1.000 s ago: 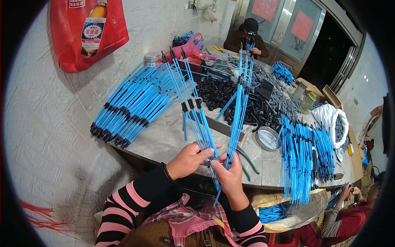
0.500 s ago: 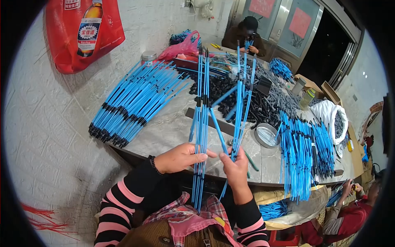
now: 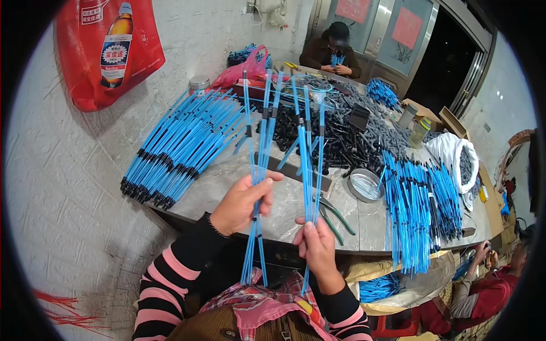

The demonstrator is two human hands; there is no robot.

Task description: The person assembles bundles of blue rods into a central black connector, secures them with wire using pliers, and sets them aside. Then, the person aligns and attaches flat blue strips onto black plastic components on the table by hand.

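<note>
My left hand (image 3: 243,203) is closed round a bundle of thin blue rods (image 3: 265,145) with black sleeves, which stands nearly upright over the table's front edge. To its right, my right hand (image 3: 317,244) pinches a second bundle of blue rods (image 3: 306,165) that fans out at the top. The two bundles are apart. Behind them lies a dark flat bar (image 3: 287,168) on the grey table (image 3: 224,184), partly hidden by the rods. Green-handled pliers (image 3: 339,219) rest just beyond my right hand.
Finished-looking blue rods (image 3: 182,145) lie at the left, more (image 3: 410,210) at the right. Black parts (image 3: 338,142), a round tin (image 3: 365,185), a white sack (image 3: 452,153) and a bottle (image 3: 420,132) are behind. One person (image 3: 334,54) sits opposite, another (image 3: 492,290) at right.
My hands have moved apart and the rods have split into two separate bundles. The left bundle has shifted left, and the right one now fans out at the top.
</note>
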